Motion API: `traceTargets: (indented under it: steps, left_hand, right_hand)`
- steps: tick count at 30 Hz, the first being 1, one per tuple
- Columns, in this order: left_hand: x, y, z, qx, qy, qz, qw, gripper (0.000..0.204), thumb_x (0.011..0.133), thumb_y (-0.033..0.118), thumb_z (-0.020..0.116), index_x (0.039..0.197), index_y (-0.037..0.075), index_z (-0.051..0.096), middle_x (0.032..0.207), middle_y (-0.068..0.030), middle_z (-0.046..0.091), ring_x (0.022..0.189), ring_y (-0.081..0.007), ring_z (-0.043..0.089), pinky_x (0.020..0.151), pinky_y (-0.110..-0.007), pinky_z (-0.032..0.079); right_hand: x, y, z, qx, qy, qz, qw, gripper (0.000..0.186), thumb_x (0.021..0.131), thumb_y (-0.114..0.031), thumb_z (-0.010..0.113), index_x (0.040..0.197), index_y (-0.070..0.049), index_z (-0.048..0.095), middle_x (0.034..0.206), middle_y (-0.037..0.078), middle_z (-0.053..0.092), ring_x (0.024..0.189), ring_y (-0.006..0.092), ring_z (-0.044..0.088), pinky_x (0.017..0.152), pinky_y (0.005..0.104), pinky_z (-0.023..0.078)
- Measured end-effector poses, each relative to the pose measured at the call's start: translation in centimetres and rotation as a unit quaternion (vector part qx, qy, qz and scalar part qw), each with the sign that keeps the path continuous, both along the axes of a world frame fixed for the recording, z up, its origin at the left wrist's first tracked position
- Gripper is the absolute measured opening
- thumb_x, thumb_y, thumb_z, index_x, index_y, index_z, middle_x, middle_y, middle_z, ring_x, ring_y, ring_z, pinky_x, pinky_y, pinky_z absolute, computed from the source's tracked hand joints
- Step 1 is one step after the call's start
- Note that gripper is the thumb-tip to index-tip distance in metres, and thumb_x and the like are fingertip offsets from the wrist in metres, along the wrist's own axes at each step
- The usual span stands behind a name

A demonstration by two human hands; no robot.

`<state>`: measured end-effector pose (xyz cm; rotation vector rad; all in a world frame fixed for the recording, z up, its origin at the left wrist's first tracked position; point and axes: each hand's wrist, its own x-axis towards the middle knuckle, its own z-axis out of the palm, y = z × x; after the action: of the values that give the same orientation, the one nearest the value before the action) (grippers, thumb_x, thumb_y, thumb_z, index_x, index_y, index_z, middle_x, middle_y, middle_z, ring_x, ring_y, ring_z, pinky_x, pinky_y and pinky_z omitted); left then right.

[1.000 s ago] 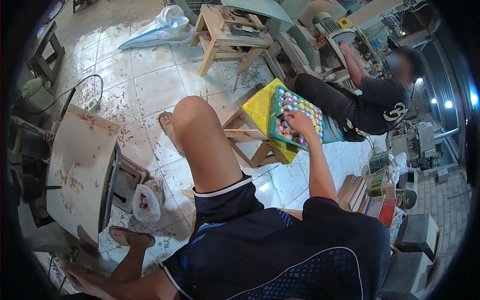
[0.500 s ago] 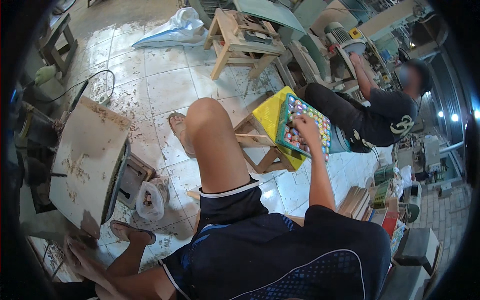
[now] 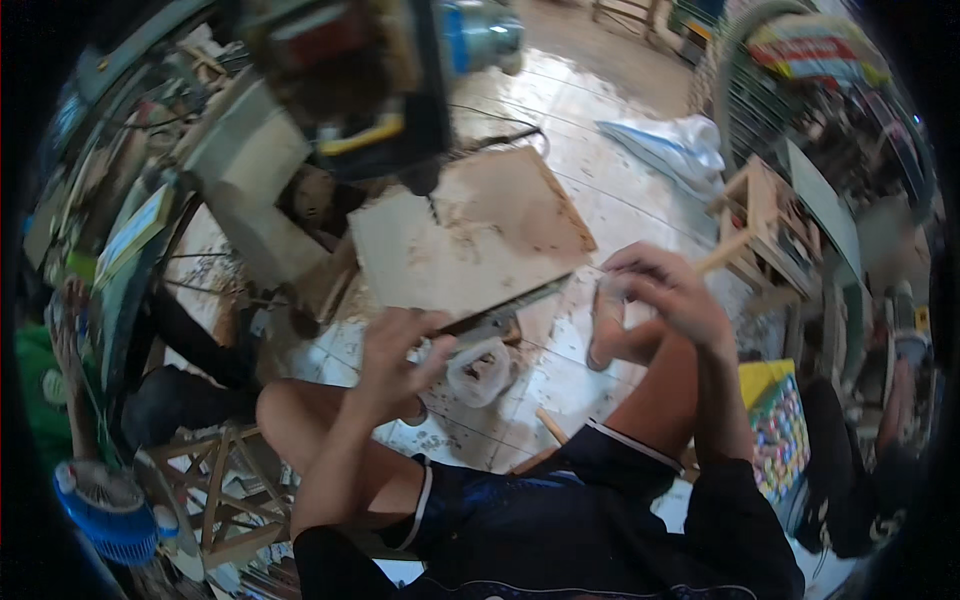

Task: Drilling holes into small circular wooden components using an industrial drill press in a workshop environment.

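Blurred by motion, my left hand [image 3: 395, 360] hovers at the near left corner of a pale board [image 3: 450, 275] strewn with wood shavings. Its fingers are loosely bent and apart, with nothing seen in them. My right hand [image 3: 670, 295] is over the board's right side, above my right knee. Its fingers curl toward the thumb; whatever they pinch, if anything, is too small and blurred to name. Above the board hangs a dark drill head [image 3: 370, 120] with a thin drill bit [image 3: 434, 210] pointing down.
A plastic bag [image 3: 480, 372] holding small pieces hangs below the board. At right are a tray of colourful round pieces [image 3: 780, 435], a wooden stool [image 3: 765, 215] and a co-worker's arm [image 3: 895, 400]. Another person in green [image 3: 45, 390] sits left, near a blue fan [image 3: 105, 515].
My view has swung left to the drill and board. My right hand has left the tray of round pieces and come over beside the board; my left hand has risen to the board's near edge.
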<state>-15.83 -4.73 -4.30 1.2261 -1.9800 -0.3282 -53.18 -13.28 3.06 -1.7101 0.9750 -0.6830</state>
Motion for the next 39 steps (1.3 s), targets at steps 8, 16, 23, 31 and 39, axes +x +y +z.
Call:
traceTargets:
  steps: [8, 16, 23, 31, 39]
  left_hand:
    - [-2.8, 0.4, 0.2, -0.068, -0.012, -0.003, 0.998, 0.060, 0.071, 0.024, 0.093, 0.121, 0.005, 0.067, 0.087, -0.0072, 0.069, 0.076, -0.0244, 0.065, 0.067, -0.037, 0.050]
    - [-2.9, 0.4, 0.0, -0.041, -0.059, 0.028, 0.997, 0.049, 0.074, 0.018, 0.088, 0.118, 0.008, 0.068, 0.102, -0.0079, 0.071, 0.088, -0.0279, 0.067, 0.078, -0.040, 0.050]
    - [-2.5, -1.0, -0.1, 0.049, -0.022, 0.109, 0.993, 0.039, 0.081, 0.019, 0.082, 0.116, 0.005, 0.070, 0.099, -0.0113, 0.072, 0.092, -0.0310, 0.067, 0.083, -0.042, 0.052]
    - [-0.8, -5.8, -1.8, -0.003, -0.013, 0.149, 0.989, 0.038, 0.082, 0.024, 0.083, 0.115, 0.007, 0.074, 0.102, -0.0110, 0.068, 0.098, -0.0331, 0.061, 0.086, -0.043, 0.049]
    - [-0.5, -7.1, -1.9, 0.063, -0.009, 0.137, 0.989, 0.040, 0.076, 0.031, 0.086, 0.108, 0.010, 0.077, 0.095, -0.0080, 0.068, 0.092, -0.0297, 0.061, 0.083, -0.042, 0.047]
  right_hand:
    - [14.4, 0.8, -5.2, 0.080, -0.047, 0.112, 0.989, 0.019, 0.097, -0.015, 0.073, 0.106, -0.001, 0.063, 0.090, 0.001, 0.064, 0.083, 0.0077, 0.059, 0.072, 0.0257, 0.050]
    - [14.8, 3.0, -7.2, 0.071, -0.044, 0.036, 0.996, 0.025, 0.095, -0.018, 0.072, 0.107, 0.000, 0.059, 0.083, 0.007, 0.066, 0.073, 0.0121, 0.063, 0.066, 0.0294, 0.052]
    - [15.4, 2.7, -7.3, 0.026, -0.109, -0.002, 0.994, 0.025, 0.097, -0.015, 0.070, 0.113, 0.002, 0.061, 0.086, 0.010, 0.068, 0.070, 0.0124, 0.060, 0.062, 0.0293, 0.049]
    - [13.0, -0.3, -4.5, -0.007, -0.112, -0.111, 0.988, 0.019, 0.103, -0.015, 0.061, 0.113, 0.001, 0.067, 0.085, 0.001, 0.062, 0.074, 0.0065, 0.055, 0.068, 0.0237, 0.047]
    - [9.2, -9.1, 11.0, -0.210, -0.370, -0.086, 0.901, 0.028, 0.105, -0.027, 0.056, 0.112, -0.002, 0.065, 0.095, 0.007, 0.064, 0.088, 0.0185, 0.060, 0.083, 0.0336, 0.045]
